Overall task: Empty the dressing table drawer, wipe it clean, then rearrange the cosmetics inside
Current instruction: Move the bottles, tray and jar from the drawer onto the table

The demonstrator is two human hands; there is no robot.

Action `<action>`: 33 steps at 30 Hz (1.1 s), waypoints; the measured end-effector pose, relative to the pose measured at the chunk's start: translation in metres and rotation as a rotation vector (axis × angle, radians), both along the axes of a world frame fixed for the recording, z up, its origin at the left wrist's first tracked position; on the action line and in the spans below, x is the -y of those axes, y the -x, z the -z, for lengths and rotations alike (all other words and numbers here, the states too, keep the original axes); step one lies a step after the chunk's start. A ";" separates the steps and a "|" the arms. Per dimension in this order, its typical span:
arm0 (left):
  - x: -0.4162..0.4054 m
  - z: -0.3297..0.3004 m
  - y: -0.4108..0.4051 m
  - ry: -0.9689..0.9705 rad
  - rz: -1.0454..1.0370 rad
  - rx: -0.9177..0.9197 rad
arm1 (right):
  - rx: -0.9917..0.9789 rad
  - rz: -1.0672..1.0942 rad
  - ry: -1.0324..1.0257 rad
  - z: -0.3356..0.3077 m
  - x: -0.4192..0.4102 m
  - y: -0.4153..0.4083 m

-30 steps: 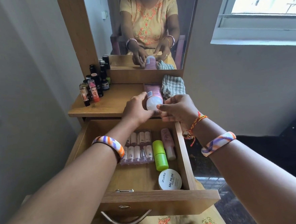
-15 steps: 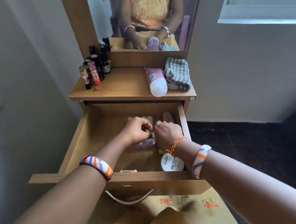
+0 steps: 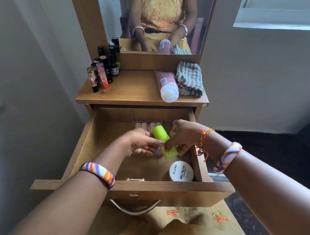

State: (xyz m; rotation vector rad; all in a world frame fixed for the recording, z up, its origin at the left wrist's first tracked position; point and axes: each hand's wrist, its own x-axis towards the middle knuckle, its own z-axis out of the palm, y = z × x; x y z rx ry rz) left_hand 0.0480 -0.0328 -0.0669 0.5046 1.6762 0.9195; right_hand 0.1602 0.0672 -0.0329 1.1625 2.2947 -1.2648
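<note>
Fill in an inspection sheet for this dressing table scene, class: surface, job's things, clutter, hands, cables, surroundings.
Surface: wooden dressing table top, bare in the middle; wooden drawer pulled open below it.
Job's things: lime green plastic bottle lifted above the drawer; round white nail polish remover tub at front right; clear tray of pale tubes at the back.
Clutter: pink bottle with white cap lying beside a folded grey checked cloth; cluster of dark upright lipsticks and small bottles at back left.
Hands: left hand and right hand both grip the green bottle.
Cables: nothing seen.
Surroundings: mirror, white wall, window at upper right.
</note>
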 end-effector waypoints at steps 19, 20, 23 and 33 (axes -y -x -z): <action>-0.027 -0.070 0.053 -0.512 -0.490 -0.766 | -0.477 0.104 -0.097 -0.058 -0.015 0.039; -0.034 -0.069 0.058 -0.493 -0.517 -0.797 | -0.496 0.112 -0.105 -0.058 -0.017 0.041; -0.059 -0.064 0.071 -0.458 -0.543 -0.846 | -0.532 0.134 -0.073 -0.059 -0.022 0.044; -0.126 -0.050 0.095 -0.490 -0.640 -0.837 | -0.504 0.025 0.272 -0.070 -0.031 0.032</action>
